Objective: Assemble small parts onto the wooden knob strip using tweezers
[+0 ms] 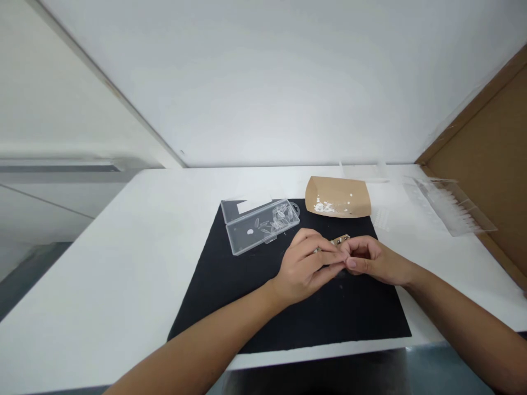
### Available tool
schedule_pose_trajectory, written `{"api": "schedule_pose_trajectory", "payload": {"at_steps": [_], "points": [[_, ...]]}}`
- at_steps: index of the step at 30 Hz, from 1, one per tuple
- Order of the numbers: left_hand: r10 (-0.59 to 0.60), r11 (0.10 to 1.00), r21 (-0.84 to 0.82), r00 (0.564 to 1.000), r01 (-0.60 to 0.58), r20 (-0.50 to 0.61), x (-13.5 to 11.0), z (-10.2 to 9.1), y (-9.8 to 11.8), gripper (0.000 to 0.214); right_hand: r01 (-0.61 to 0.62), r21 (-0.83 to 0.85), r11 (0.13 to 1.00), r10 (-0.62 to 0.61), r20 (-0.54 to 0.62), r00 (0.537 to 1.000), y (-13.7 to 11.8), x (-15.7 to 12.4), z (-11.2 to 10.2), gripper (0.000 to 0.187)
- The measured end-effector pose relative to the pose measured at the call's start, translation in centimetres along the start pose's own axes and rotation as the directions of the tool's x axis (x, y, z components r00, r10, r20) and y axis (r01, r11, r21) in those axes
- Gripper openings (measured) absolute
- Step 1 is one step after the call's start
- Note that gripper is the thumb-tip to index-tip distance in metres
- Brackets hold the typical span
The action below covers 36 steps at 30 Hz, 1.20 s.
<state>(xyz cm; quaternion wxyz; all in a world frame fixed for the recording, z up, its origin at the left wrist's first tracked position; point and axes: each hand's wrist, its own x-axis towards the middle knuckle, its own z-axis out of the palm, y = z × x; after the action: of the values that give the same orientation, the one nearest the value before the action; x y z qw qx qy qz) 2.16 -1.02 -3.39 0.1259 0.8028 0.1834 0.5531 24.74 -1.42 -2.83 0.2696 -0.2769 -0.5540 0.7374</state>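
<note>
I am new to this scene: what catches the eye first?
The left hand and right hand meet fingertip to fingertip over the black mat at centre, a small brownish piece showing just behind them. Farther back lie a clear plastic box of clear tips, to the left, and a brown paper tray with white bits.

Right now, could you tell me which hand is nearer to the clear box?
Left. The left hand sits just right of the box, nearer the camera; the right hand is farther right.
</note>
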Motion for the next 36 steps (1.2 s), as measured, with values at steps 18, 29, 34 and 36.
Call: {"api": "schedule_pose_trajectory", "payload": {"at_steps": [18,29,34,36], "points": [[0.007,0.999,-0.054,0.996,-0.003,0.083,-0.3,0.1,-0.6,0.014,-0.012,-0.295,0.955,-0.021,-0.108,0.994,-2.1,-0.8,-0.2,0.021],[-0.054,0.997,-0.055,0.988,0.062,0.142,-0.9,-0.1,-0.7,0.017,-0.016,-0.426,0.905,-0.050,-0.143,0.988,-2.5,-1.1,-0.3,0.023],[-0.117,0.993,-0.016,0.983,0.120,0.142,-1.2,0.0,-0.7,0.017,-0.024,-0.519,0.855,-0.087,-0.187,0.979,-2.4,-1.0,-0.4,0.021],[-0.131,0.991,-0.004,0.981,0.133,0.140,-1.2,0.0,-0.8,0.017,-0.021,-0.552,0.833,-0.108,-0.199,0.974,-2.3,-1.0,-0.5,0.020]]}}
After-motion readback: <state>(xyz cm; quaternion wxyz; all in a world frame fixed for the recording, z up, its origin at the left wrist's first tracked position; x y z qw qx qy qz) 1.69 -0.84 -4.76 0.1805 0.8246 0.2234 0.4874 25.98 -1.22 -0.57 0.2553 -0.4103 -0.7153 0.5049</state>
